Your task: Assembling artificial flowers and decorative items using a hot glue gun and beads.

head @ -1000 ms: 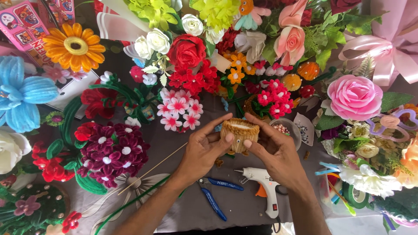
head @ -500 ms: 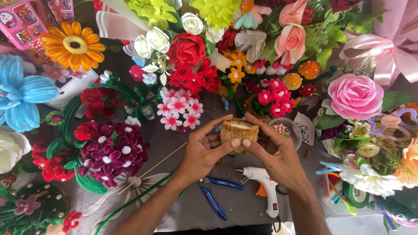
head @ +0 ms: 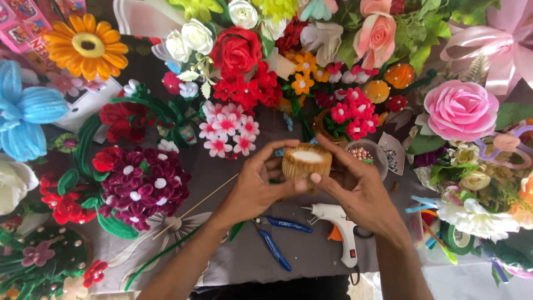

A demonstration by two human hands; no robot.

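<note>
Both my hands hold a small round basket-like pot (head: 306,160), tan and ribbed, with a pale foam filling on top. My left hand (head: 256,186) grips its left side with thumb and fingers. My right hand (head: 355,186) cups the right side, thumb pressed on the front. The pot is raised above the grey cloth (head: 311,253) at the middle of the view. Below my hands lie a white glue gun (head: 340,225) and blue-handled pliers (head: 277,236).
Handmade flowers ring the work area: an orange daisy (head: 88,45), a blue flower (head: 25,114), a maroon cluster (head: 141,186), a red rose (head: 236,50), a pink rose (head: 459,110). A thin wooden stick (head: 194,206) lies left. A clear bead cup (head: 363,153) and green tape roll (head: 455,238) sit right.
The pot has turned slightly in my hands, and my fingers have shifted around its rim. Everything else stays where it was.
</note>
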